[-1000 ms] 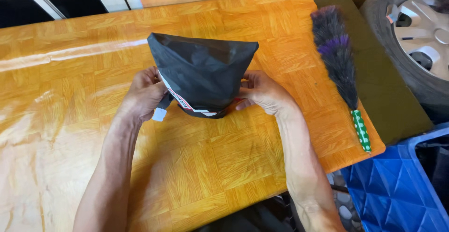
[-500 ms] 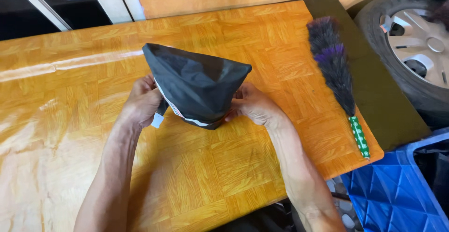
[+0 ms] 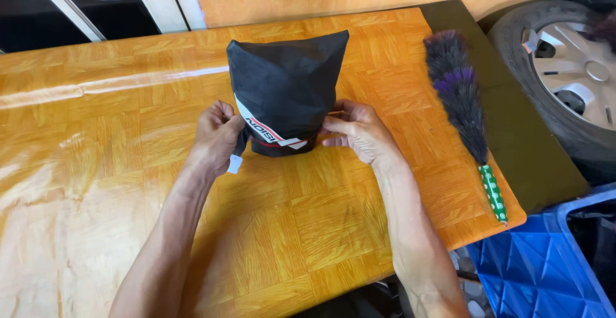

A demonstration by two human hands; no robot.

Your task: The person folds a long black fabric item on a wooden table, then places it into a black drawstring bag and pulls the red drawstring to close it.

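Note:
A black fabric bag [image 3: 285, 87] with a red and white stripe stands upright on the glossy orange wooden table [image 3: 96, 132]. My left hand [image 3: 215, 139] pinches its lower left edge, where a small white tag hangs down. My right hand [image 3: 359, 132] grips the lower right edge with fingertips pressed on the cloth. Both forearms reach in from the near side of the table. The bag's top is wide and its base is gathered narrow between my hands.
A feather duster [image 3: 462, 106] with dark and purple feathers and a green dotted handle lies along the table's right side. A car tyre with a silver hubcap [image 3: 571, 80] stands beyond the right edge. A blue plastic crate [image 3: 545, 273] sits at the lower right.
The bag's lower part has been drawn in narrower between my hands, and it stands more upright. Both hands stay at its lower edges.

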